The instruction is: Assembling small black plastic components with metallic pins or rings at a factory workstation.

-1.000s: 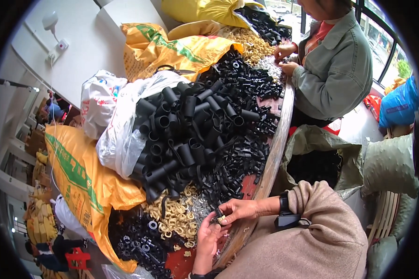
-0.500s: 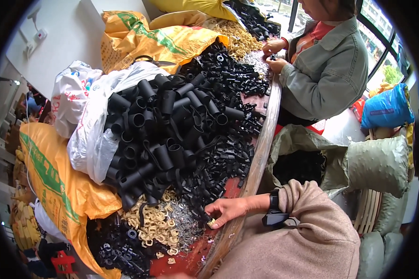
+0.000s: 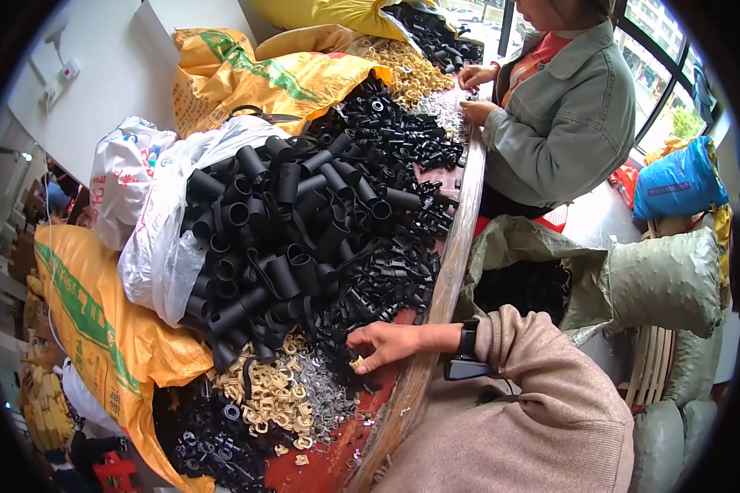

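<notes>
Nearest: right hand (image 3: 386, 343), thumb and fingertips pinched around one small cream piece (image 3: 357, 361), held over the near margin of the small black parts (image 3: 395, 279). Whether a black part is pinched with it cannot be told (too dark under the fingers). Left hand out of view; state cannot be told.

Progress, as judged: one piece in hand, nothing recognisable as a finished stack. Left over: plenty. Beside the hand lie silvery clips (image 3: 330, 394), then a heap of cream pieces (image 3: 271, 394), with dark ringed parts (image 3: 214, 452) further left, all loose on the red tabletop (image 3: 308, 470).

In the way: the wooden edge (image 3: 407, 394) runs under the right wrist; beyond the hand, black tubes (image 3: 288, 189) pile high and crowd the table.

Farther: white plastic bag (image 3: 164, 263) against the tubes, orange sack (image 3: 123, 329) to its left, open grey-green sack (image 3: 600, 287) with dark contents off the right side. Farthest: a co-worker (image 3: 551, 156) with both hands at a second cream heap (image 3: 419, 74); what they hold is too small to tell.
</notes>
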Motion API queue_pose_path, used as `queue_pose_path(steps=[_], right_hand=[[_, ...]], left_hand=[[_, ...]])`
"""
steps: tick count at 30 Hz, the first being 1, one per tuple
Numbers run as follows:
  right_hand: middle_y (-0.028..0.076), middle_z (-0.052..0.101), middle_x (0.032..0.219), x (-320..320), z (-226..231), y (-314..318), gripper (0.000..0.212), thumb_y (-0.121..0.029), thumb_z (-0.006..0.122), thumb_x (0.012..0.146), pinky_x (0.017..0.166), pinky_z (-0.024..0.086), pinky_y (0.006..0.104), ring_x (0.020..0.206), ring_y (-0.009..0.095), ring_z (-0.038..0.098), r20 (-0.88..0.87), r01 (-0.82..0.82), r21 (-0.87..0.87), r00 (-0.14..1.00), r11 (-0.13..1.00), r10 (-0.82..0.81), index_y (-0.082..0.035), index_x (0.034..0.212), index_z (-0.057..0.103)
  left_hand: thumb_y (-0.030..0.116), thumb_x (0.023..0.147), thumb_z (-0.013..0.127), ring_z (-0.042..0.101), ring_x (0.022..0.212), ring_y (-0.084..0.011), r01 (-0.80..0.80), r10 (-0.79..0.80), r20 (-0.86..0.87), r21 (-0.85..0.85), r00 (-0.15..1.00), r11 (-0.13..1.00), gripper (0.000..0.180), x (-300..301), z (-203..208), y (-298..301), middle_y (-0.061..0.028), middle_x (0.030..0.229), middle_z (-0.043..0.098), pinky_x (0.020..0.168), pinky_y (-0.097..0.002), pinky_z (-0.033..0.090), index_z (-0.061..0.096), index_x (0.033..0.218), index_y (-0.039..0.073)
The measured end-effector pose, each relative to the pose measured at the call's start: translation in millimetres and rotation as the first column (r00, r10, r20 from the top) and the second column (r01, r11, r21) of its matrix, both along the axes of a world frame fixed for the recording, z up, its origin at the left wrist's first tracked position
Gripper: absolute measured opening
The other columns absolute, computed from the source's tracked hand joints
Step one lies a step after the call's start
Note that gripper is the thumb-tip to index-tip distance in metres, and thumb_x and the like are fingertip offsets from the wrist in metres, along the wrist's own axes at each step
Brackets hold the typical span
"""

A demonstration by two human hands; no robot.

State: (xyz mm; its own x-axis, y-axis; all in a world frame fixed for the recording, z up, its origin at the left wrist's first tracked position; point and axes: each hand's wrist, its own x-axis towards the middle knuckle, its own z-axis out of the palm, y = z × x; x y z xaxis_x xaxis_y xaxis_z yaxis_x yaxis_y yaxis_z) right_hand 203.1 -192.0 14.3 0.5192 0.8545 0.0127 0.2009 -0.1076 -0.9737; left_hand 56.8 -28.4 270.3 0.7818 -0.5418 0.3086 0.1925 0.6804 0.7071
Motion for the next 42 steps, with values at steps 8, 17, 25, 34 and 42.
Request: queue_pose_path(steps=[8, 17, 25, 34, 42], right_hand=[[0.006, 0.050, 0.075, -8.6, 18.1, -7.2, 0.040, -0.029, 0.067, 0.072, 0.062, 0.040, 0.0271, 0.072, 0.010, 0.045, -0.069, -0.066, -0.005, 0.995, 0.998, 0.066, 0.002, 0.089, 0.048], [0.004, 0.050, 0.081, -27.6, 4.1, -20.0, 0.037, -0.027, 0.065, 0.073, 0.064, 0.040, 0.0276, 0.076, 0.010, 0.047, -0.090, -0.250, 0.083, 0.962, 0.965, 0.257, 0.001, 0.093, 0.051], [0.006, 0.052, 0.084, -1.4, 23.2, -80.3, 0.039, -0.027, 0.067, 0.071, 0.065, 0.041, 0.0285, 0.079, 0.013, 0.049, -0.013, -0.113, -0.023, 0.993, 0.993, 0.113, 0.001, 0.093, 0.052], [0.008, 0.047, 0.075, 21.9, 26.4, -106.8, 0.036, -0.029, 0.066, 0.069, 0.060, 0.038, 0.0313, 0.067, 0.021, 0.049, 0.310, 0.132, -0.101, 0.946, 0.986, -0.095, -0.001, 0.085, 0.051], [0.008, 0.047, 0.076, 30.9, 12.1, -73.6, 0.038, -0.030, 0.066, 0.069, 0.063, 0.039, 0.0334, 0.069, 0.023, 0.051, 0.383, -0.001, -0.085, 0.923, 0.996, 0.033, -0.001, 0.089, 0.050]], left_hand=[[0.015, 0.082, 0.051, 0.052, 0.088, -0.0297, -0.155, 0.153, -0.026, -0.101, 0.988, 0.983, 0.015, -25.5, 0.8, -16.8, -0.0120, 0.090, 0.056, 0.077, -0.0436, 0.042, 0.059, 0.084, 0.002], [0.021, 0.080, 0.055, 0.053, 0.092, -0.0322, -0.064, 0.081, 0.158, -0.109, 0.984, 0.992, 0.018, -17.6, -20.1, -16.1, -0.0090, 0.100, 0.058, 0.080, -0.0468, 0.040, 0.062, 0.085, 0.006], [0.021, 0.075, 0.058, 0.057, 0.067, -0.0223, -0.323, 0.086, 0.319, 0.834, 0.944, 0.448, 0.024, 27.6, -140.6, -8.8, -0.0126, 0.076, 0.057, 0.058, -0.0300, 0.047, 0.058, 0.077, -0.002], [0.029, 0.070, 0.062, 0.058, 0.058, -0.0258, -0.350, -0.166, 0.326, 0.926, 0.931, -0.142, 0.029, 41.6, -215.3, -16.0, -0.0120, 0.067, 0.056, 0.053, -0.0331, 0.046, 0.056, 0.073, 0.001], [0.031, 0.070, 0.062, 0.057, 0.060, -0.0268, -0.562, -0.308, 0.472, 0.727, 0.826, -0.394, 0.029, 62.1, -225.4, -46.4, -0.0115, 0.064, 0.054, 0.047, -0.0371, 0.046, 0.052, 0.067, 0.004]])
